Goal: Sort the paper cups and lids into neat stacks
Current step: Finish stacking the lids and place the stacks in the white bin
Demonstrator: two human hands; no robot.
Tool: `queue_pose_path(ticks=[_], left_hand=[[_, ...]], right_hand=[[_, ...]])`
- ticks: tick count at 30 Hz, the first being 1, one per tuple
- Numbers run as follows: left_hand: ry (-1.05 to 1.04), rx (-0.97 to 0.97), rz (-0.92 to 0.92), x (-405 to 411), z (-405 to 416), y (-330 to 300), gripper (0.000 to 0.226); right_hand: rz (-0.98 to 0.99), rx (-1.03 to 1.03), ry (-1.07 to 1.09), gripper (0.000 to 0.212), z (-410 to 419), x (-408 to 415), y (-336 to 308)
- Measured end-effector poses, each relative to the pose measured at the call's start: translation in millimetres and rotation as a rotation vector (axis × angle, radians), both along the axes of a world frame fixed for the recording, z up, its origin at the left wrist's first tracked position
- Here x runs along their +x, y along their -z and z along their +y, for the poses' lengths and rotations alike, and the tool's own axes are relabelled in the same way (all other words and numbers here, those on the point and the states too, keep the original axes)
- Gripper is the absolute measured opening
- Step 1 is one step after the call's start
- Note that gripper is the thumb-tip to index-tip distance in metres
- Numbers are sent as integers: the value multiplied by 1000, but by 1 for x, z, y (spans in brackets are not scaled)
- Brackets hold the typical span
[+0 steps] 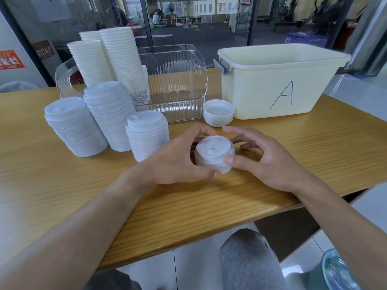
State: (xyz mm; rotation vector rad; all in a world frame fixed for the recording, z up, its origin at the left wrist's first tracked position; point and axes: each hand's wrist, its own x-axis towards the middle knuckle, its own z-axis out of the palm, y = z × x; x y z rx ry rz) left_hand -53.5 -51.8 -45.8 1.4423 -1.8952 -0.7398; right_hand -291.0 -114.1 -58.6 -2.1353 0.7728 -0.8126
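- Two hands cup one short stack of lids (pixel 213 154) on the counter (pixel 62 185): our left hand (pixel 178 162) curls round its near side, and our right hand (pixel 261 155) has a looser grip, thumb on the stack and fingers spread.
- Three taller lid stacks (pixel 109 116) stand just to the left; a careless lift could knock the nearest over.
- The few upturned lids (pixel 218 113) beside the cream bin (pixel 272 84) remain unsorted.

Evenly and brightly lit from above, soft shadows pooling on the worktop (pixel 62 185) under the hands; mild sheen on the clear bin (pixel 178 80); strong wide-angle bending at the edges; slightly soft throughout, background behind glass hazy
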Motion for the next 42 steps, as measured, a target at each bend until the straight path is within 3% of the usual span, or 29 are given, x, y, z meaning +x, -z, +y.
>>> queue_pose_path(ticks=[3,12,17,22,26,30,37,40,42], left_hand=[[-20,10,24,2,0,-1,80],[-71,-35,-46,-4,3,1,75],[-103,-41,-53,-5,2,4,76],[-116,-62,-38,-4,1,7,79],[-108,-85,-47,-3,0,9,75],[-99,-77,-68,-3,1,10,84],[-87,-85,-77,-4,2,8,86],[-79,-88,-58,-4,2,7,84],[-70,-90,-45,-5,3,6,77]], right_hand=[[-40,-9,38,49,4,2,0],[-29,53,71,39,3,1,0],[-125,-51,297,31,-21,17,-18],[411,-335,253,62,-57,49,-54],[766,-351,167,77,-75,85,-68],[941,-279,146,91,-93,102,-61],[853,-256,141,92,-92,94,-61],[683,-215,155,95,-79,75,-64],[469,-197,229,91,-69,61,-62]])
